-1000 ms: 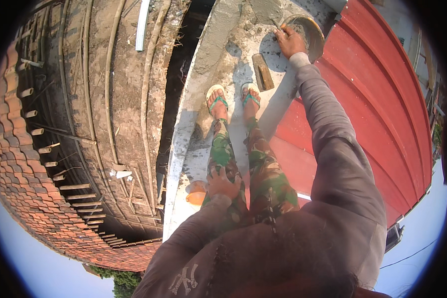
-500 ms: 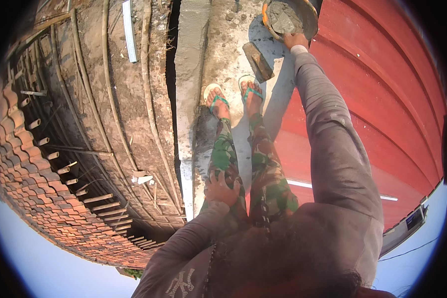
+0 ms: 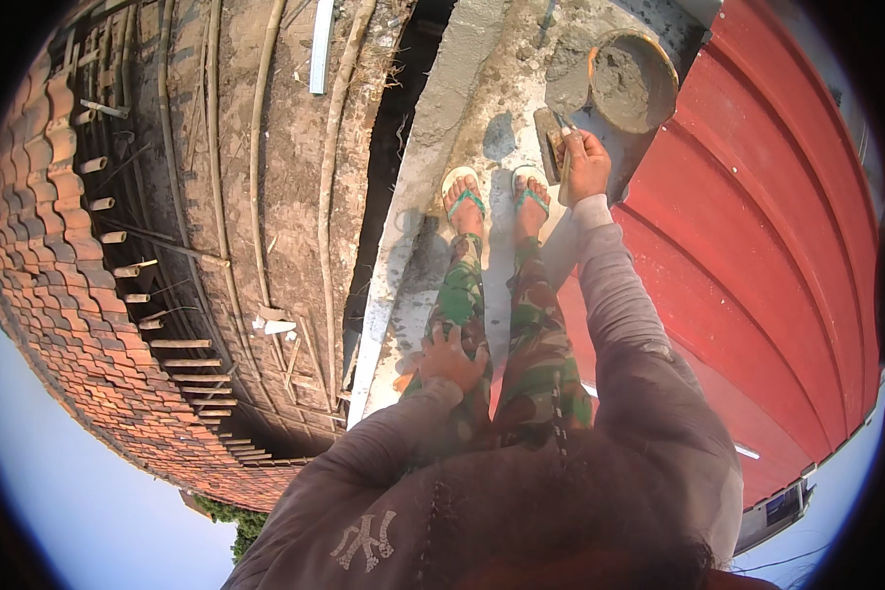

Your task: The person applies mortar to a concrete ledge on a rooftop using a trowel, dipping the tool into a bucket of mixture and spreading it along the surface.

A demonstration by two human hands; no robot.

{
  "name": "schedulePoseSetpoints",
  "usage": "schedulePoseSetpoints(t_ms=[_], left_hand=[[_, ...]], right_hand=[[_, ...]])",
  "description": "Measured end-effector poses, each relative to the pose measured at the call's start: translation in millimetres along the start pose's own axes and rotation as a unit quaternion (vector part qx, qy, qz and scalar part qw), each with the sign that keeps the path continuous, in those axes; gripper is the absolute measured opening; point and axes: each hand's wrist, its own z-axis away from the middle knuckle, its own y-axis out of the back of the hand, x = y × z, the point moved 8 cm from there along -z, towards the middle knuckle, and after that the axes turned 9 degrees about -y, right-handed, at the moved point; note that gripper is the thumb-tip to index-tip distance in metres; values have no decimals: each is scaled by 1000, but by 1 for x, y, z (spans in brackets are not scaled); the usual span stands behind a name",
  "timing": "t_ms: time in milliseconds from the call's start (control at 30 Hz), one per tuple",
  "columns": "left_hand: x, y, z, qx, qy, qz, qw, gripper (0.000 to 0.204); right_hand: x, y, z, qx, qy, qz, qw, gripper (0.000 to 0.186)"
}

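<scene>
My right hand (image 3: 586, 165) is closed on a mortar-stained wooden float (image 3: 548, 145), tilted just above or against the concrete ledge (image 3: 501, 84). Part of the float is hidden by my fingers. Right beyond that hand stands a bucket (image 3: 671, 84) with an orange mark on its rim, holding wet grey mortar (image 3: 621, 87). My left hand (image 3: 452, 360) lies on my left leg in camouflage trousers, fingers spread, holding nothing. My feet in green-strapped flip-flops stand on the ledge, close to the float.
Red metal roofing (image 3: 757, 226) slopes off on the right. To the left, past a dark gap (image 3: 388, 147), is a lower brown surface with bamboo poles (image 3: 258, 147) and a pale strip (image 3: 321, 49). Clay roof tiles (image 3: 79, 324) curve along the far left.
My right hand has let go of the bucket's rim, come nearer and taken hold of the float. The view has shifted; my left hand stays on my leg.
</scene>
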Motion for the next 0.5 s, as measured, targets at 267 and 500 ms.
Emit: schedulePoseSetpoints(t_ms=[267, 500], left_hand=[[-14, -17, -4, 42, -29, 23, 998, 79], [-18, -26, -2, -2, 7, 60, 998, 79]], right_hand=[[81, -160, 76, -212, -292, -148, 921, 23], [93, -114, 64, -188, -163, 185, 951, 33]])
